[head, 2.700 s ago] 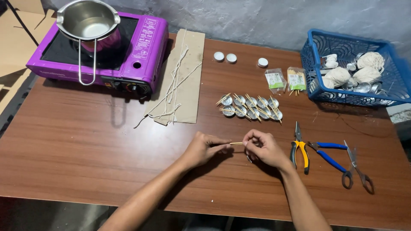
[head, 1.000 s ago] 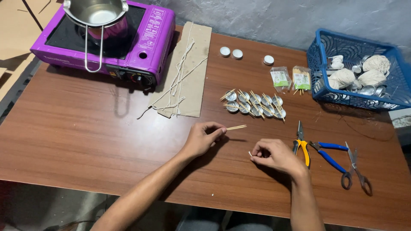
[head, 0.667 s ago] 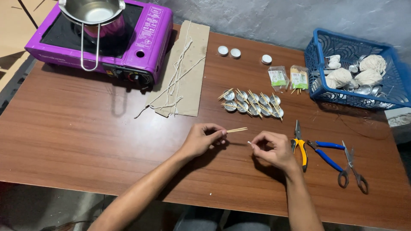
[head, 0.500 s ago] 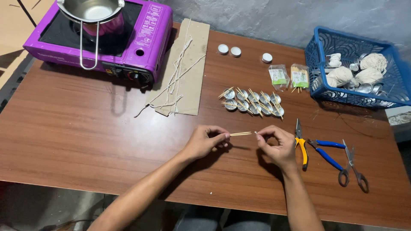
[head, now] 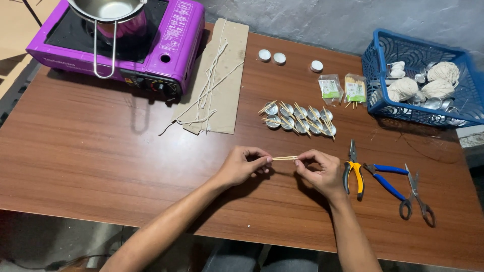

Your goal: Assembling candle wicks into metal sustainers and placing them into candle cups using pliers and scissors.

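Observation:
My left hand [head: 243,165] and my right hand [head: 318,171] hold the two ends of a short, thin wooden stick [head: 284,158] just above the brown table [head: 91,156]. Fingertips of both hands pinch it level between them. Behind the hands lies a cluster of small round metal cups [head: 298,119] with sticks laid across them.
A purple portable stove [head: 151,40] with a steel pot [head: 108,10] stands at the back left. Cardboard with pale wicks [head: 214,80] lies beside it. Yellow pliers [head: 354,171], blue pliers [head: 385,179] and scissors [head: 417,194] lie right. A blue basket [head: 388,65] sits at the back right.
My right hand had let go and moved off the stick a second ago; it has come back and now pinches the stick's right end again.

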